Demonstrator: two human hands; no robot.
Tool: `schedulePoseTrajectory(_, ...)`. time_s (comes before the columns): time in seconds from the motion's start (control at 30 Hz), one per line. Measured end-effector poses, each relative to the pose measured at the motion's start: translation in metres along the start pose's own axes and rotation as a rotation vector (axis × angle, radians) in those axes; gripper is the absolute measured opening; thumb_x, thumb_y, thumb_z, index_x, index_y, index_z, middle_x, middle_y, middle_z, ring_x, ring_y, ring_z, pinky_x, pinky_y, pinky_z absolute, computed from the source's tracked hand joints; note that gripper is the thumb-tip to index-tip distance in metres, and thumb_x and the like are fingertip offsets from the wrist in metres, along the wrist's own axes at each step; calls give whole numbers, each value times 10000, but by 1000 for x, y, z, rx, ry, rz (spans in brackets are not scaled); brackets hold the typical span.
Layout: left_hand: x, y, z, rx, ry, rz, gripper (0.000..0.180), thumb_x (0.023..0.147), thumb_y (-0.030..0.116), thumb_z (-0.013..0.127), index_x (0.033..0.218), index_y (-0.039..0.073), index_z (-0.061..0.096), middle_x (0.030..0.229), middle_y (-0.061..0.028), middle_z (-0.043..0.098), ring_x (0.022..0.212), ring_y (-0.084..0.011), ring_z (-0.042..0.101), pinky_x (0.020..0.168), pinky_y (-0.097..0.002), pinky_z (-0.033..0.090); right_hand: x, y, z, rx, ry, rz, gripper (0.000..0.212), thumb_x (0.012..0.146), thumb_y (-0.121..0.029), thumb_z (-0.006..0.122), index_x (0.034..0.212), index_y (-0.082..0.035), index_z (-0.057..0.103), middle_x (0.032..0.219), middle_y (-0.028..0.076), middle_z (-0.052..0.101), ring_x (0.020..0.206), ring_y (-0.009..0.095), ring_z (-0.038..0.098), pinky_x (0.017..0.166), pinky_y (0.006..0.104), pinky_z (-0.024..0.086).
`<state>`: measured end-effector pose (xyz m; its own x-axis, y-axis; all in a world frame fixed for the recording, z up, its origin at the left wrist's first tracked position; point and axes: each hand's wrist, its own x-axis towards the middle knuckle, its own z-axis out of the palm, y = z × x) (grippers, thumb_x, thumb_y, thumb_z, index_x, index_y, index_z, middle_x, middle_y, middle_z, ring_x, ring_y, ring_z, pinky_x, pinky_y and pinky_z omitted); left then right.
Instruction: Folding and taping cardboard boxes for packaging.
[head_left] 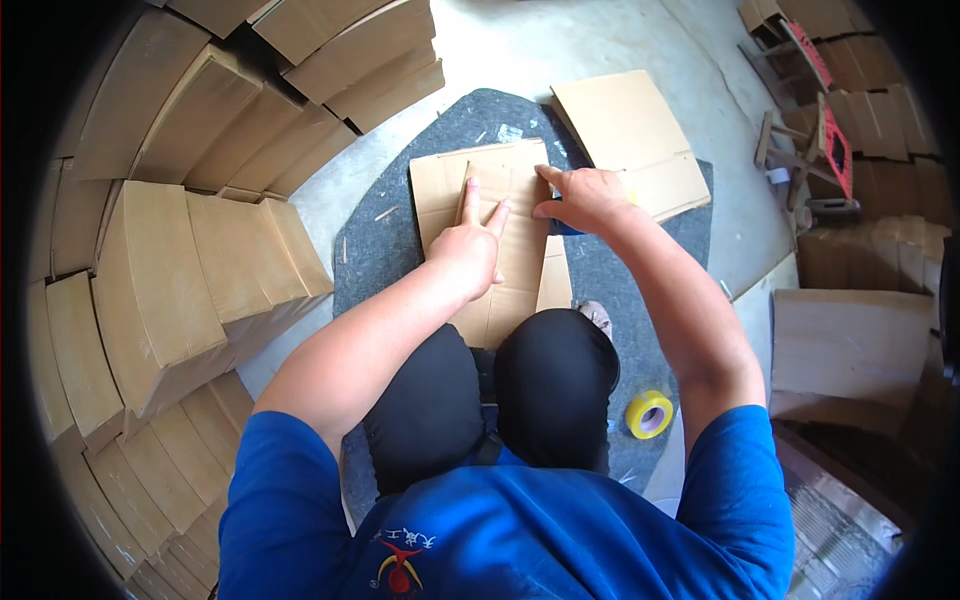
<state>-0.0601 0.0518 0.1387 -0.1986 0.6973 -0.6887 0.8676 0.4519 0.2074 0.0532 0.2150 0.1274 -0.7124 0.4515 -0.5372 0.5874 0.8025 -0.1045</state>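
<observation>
A folded brown cardboard piece (pixel 515 215) lies in front of my knees, with creases along it. My left hand (pixel 465 255) rests on its left part, two fingers stretched forward and spread, pressing on the board. At the right edge of the board is my right hand (pixel 590 198), its index finger and thumb reaching to that edge. The other fingers curl under and are hidden. Part of a blue thing (pixel 566 229) shows beneath this hand, with a bit of yellow by the wrist; its kind is not clear.
Another flat cardboard piece (pixel 630 125) lies beyond my right hand, on the dark grey mat (pixel 380 225). A yellow tape roll (pixel 649 414) sits right of my knee. Stacked cardboard (pixel 165 290) rises on the left. More cardboard (pixel 850 340) and red-topped stools (pixel 835 150) stand at right.
</observation>
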Motion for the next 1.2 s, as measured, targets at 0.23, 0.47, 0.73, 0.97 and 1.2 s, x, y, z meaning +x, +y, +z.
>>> schedulePoseTrajectory(0.23, 4, -4, -3, 7, 1, 44, 999, 814, 265, 795, 1597, 235, 175, 1613, -285, -124, 1058, -374, 676, 940, -396, 544, 3, 4, -4, 3, 7, -15, 725, 871, -570, 653, 1473, -215, 461, 1042, 144, 726, 1023, 294, 687, 901, 403, 515)
schedulePoseTrajectory(0.47, 4, -11, -6, 162, 122, 89, 901, 832, 349, 776, 1574, 216, 282, 1639, -239, 92, 1193, -343, 585, 985, -444, 478, -43, 23, -24, 34, 145, 113, 533, 862, -416, 709, 1259, -69, 635, 983, 178, 728, 958, 311, 706, 850, 408, 543)
schedulePoseTrajectory(0.73, 29, -4, 9, -1193, 319, 377, 456, 1017, 432, 502, 1185, 29, 635, 1167, -112, 609, 1094, -243, 570, 958, -374, 450, -138, 55, -10, 962, 511, -24, 380, 843, -289, 787, 1120, -35, 730, 957, 65, 731, 898, 133, 667, 825, 306, 539)
schedulePoseTrajectory(0.97, 10, -5, -4, -1763, -148, 542, 661, 1038, 607, 323, 1179, 37, 627, 1014, -55, 659, 947, -140, 618, 911, -315, 473, -136, 46, 11, 1050, 533, -98, 357, 818, -250, 797, 1073, -7, 737, 966, 76, 734, 888, 142, 666, 824, 302, 534)
schedulePoseTrajectory(1.2, 18, -18, 0, -1970, -353, 453, 330, 1031, 353, 500, 1086, 63, 645, 1009, -56, 666, 912, -137, 626, 840, -311, 500, -126, 40, 20, 1189, 512, -149, 329, 825, -217, 782, 1067, 0, 734, 964, 73, 732, 894, 128, 657, 825, 294, 528)
